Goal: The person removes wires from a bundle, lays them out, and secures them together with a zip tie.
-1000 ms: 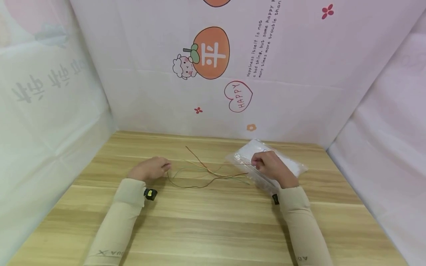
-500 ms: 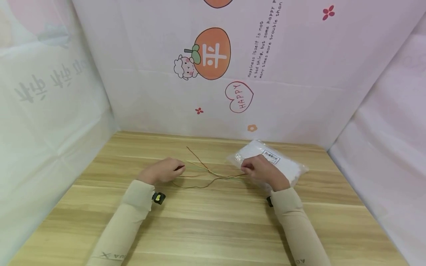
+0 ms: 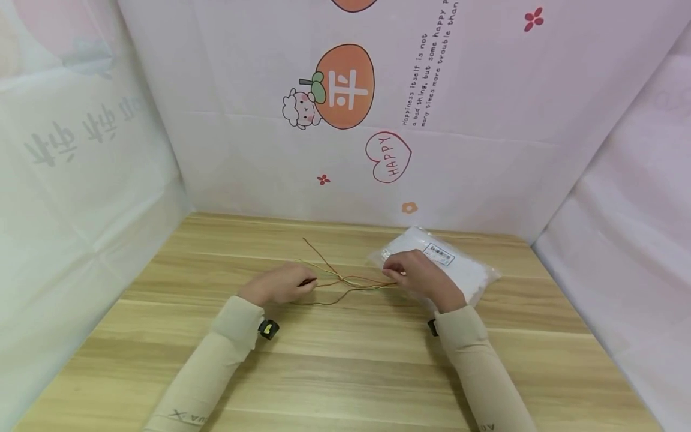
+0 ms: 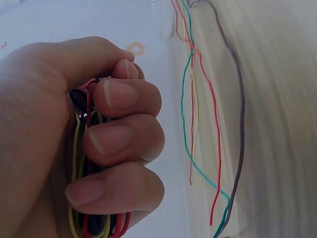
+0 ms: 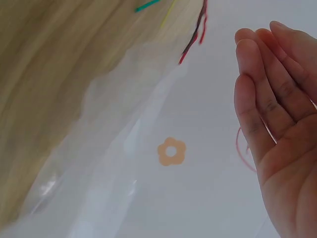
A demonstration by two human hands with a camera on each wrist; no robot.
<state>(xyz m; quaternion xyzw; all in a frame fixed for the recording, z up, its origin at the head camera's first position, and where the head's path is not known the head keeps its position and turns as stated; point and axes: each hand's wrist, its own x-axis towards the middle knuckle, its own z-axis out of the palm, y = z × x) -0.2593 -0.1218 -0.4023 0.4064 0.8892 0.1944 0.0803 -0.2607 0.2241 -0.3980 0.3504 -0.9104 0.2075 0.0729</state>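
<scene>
Wire bundle (image 4: 85, 163) is gripped in curled fingers of L hand (image 3: 283, 283); loose wires (image 3: 342, 281) are spread on table (image 3: 345, 366) btwn both hands. R hand (image 3: 423, 279) is held nr their ends, fingers near-straight, side by side; bag (image 3: 465, 275) is partly hidden by it.

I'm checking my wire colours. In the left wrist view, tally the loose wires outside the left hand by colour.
Red wires: 2
Green wire: 1
Yellow wire: 1
Dark wire: 1
Total: 5
Left out: the wire bundle in the left hand, too overlapped to count.
</scene>
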